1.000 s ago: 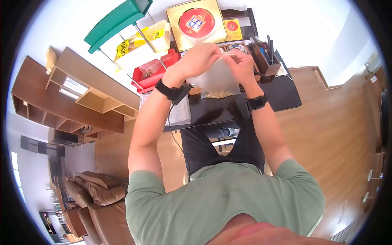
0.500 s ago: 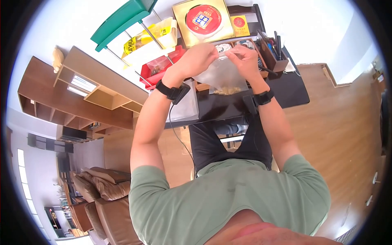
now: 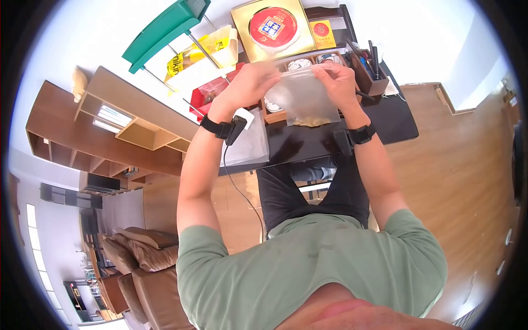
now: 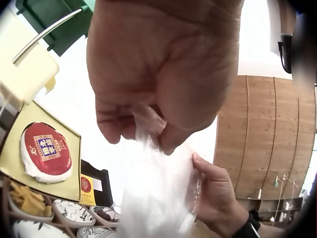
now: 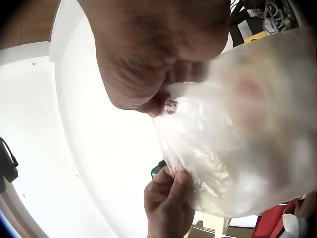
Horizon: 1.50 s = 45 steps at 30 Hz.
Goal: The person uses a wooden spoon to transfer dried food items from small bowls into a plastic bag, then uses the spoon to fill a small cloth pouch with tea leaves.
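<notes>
A clear plastic zip bag (image 3: 308, 96) hangs upright between my two hands, over the near side of the dark table. Yellowish dried pieces (image 3: 314, 120) lie at its bottom. My left hand (image 3: 250, 85) pinches one top corner between thumb and fingers; the left wrist view shows the film (image 4: 151, 134) bunched in that pinch. At the opposite top corner, my right hand (image 3: 338, 87) grips the edge with thumb and fingers. Through the cloudy film (image 5: 237, 129) in the right wrist view, red and yellow shapes show faintly.
Behind the bag stands a wooden divided tray (image 3: 275, 116) with patterned dishes. A gold box (image 3: 239, 22) with a red round package (image 3: 273, 27) is farther back. A pen holder (image 3: 377, 82) stands right; a tiered rack with a green top (image 3: 159, 38) and red bin (image 3: 198, 102) stands left.
My hands have moved apart, left hand leftward and right hand rightward. The bag's top edge now stretches between them, and more of the tray shows behind it.
</notes>
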Available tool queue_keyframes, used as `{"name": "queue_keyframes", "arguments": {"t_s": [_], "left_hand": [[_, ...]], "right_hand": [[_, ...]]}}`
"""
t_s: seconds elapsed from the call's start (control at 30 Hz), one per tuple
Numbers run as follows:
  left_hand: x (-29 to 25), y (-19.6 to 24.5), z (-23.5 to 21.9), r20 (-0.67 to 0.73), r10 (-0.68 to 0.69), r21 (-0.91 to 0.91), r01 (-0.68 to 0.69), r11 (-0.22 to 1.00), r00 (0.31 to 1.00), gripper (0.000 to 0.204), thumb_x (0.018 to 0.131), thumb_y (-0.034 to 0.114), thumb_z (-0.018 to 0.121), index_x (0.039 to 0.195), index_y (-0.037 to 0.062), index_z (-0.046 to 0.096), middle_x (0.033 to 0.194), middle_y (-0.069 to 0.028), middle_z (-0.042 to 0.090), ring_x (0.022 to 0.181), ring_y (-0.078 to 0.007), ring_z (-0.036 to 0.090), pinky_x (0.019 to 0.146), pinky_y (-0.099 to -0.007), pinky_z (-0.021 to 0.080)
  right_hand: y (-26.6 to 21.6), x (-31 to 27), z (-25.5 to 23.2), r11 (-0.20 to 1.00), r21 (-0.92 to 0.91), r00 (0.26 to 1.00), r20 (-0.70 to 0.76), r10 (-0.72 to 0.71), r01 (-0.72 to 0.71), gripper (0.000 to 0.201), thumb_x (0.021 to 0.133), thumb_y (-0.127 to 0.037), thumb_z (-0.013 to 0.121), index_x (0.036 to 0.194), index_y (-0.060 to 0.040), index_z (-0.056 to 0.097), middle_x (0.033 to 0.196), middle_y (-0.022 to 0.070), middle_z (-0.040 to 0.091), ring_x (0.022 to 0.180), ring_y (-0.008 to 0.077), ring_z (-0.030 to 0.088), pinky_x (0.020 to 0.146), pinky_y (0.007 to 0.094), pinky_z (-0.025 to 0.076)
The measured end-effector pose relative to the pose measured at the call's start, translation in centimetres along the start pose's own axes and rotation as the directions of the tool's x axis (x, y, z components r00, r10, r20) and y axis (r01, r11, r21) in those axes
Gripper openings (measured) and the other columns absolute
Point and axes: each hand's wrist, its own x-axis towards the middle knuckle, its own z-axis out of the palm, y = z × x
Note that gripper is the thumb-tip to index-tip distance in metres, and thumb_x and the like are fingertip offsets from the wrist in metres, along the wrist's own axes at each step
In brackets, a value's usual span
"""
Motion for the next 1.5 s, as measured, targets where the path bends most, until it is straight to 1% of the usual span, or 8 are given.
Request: {"name": "queue_keyframes", "arguments": {"t_s": [0.2,0.37,0.63,0.7,0.83,1.0,1.07,1.5], "left_hand": [[-0.1,-0.3,0.1,-0.06,-0.193,-0.16,0.181,0.97,0.979,0.013,0.09,0.009,0.07,0.095,-0.0033,0.07,0.081,-0.0144,0.069,0.072,-0.0244,0.065,0.07,-0.0346,0.052],[-1.2,-1.0,0.3,-0.067,-0.378,-0.446,0.311,0.839,0.923,0.011,0.092,0.008,0.072,0.091,-0.0027,0.073,0.082,-0.0025,0.072,0.074,-0.0076,0.061,0.069,-0.0266,0.051],[-2.5,-2.0,0.9,-0.094,-0.348,-0.44,0.275,0.855,0.933,0.006,0.092,0.002,0.072,0.087,-0.0013,0.071,0.081,0.0005,0.067,0.076,-0.0063,0.059,0.07,-0.0237,0.049],[-2.6,-1.5,0.8,-0.119,-0.357,-0.392,0.286,0.874,0.926,0.006,0.091,0.002,0.073,0.086,-0.0017,0.07,0.081,-0.0001,0.066,0.076,-0.0066,0.059,0.07,-0.0239,0.049],[-2.0,-0.1,0.6,-0.125,-0.328,-0.317,0.276,0.908,0.936,0.005,0.089,0.004,0.074,0.088,0.0006,0.071,0.08,0.0008,0.066,0.076,-0.007,0.058,0.07,-0.0238,0.048],[-2.0,-0.2,0.9,-0.135,-0.319,-0.326,0.262,0.908,0.938,0.007,0.089,0.004,0.075,0.088,0.0007,0.069,0.08,0.0014,0.066,0.074,-0.0052,0.057,0.067,-0.023,0.048],[-2.3,-0.7,1.0,-0.139,-0.307,-0.318,0.251,0.914,0.941,0.008,0.089,0.005,0.075,0.088,0.0001,0.069,0.08,0.0013,0.065,0.071,-0.0043,0.057,0.065,-0.0219,0.048],[-3.5,-2.9,2.2,-0.217,-0.28,-0.434,0.164,0.886,0.935,0.014,0.088,0.008,0.079,0.082,0.0021,0.067,0.075,0.0048,0.063,0.066,-0.0016,0.051,0.06,-0.0197,0.043]], "right_hand": [[-0.7,0.1,0.1,0.993,0.093,0.996,-0.046,0.071,-0.066,0.02,0.091,-0.018,0.076,0.095,0.0019,0.076,0.08,0.0021,0.071,0.075,0.0084,0.063,0.07,0.0247,0.049],[-0.5,0.0,-0.8,0.984,0.155,0.994,-0.045,0.1,-0.092,0.02,0.092,-0.017,0.075,0.095,0.0026,0.076,0.082,0.0029,0.072,0.076,0.0091,0.064,0.072,0.0247,0.049],[-2.6,2.4,-3.3,0.981,0.076,0.967,0.198,0.159,-0.176,0.023,0.086,-0.018,0.079,0.098,0.0018,0.075,0.084,0.0046,0.073,0.08,0.0109,0.065,0.075,0.0279,0.051],[-5.7,3.2,-3.3,0.897,-0.381,0.96,0.247,-0.135,0.224,0.028,0.08,-0.022,0.081,0.098,-0.0009,0.075,0.086,0.0093,0.074,0.078,0.0198,0.068,0.074,0.0334,0.053],[-8.6,4.7,-0.7,0.653,-0.498,0.795,0.534,-0.288,0.571,0.03,0.078,-0.021,0.078,0.101,-0.0034,0.073,0.094,0.013,0.071,0.089,0.0313,0.067,0.078,0.0407,0.052],[-7.9,5.7,2.5,0.663,-0.542,0.714,0.7,0.014,0.517,0.021,0.079,-0.022,0.072,0.089,-0.0036,0.074,0.082,0.0135,0.071,0.082,0.0347,0.068,0.075,0.0425,0.053],[-7.7,6.0,2.7,0.779,-0.456,0.731,0.682,-0.005,0.43,0.016,0.08,-0.019,0.069,0.081,-0.0031,0.074,0.076,0.0145,0.07,0.078,0.0361,0.068,0.072,0.0429,0.054],[-7.2,7.1,1.6,0.751,-0.317,0.607,0.782,-0.138,0.579,0.013,0.081,-0.012,0.067,0.078,0.0007,0.064,0.07,0.019,0.062,0.066,0.0363,0.061,0.064,0.0393,0.049]]}}
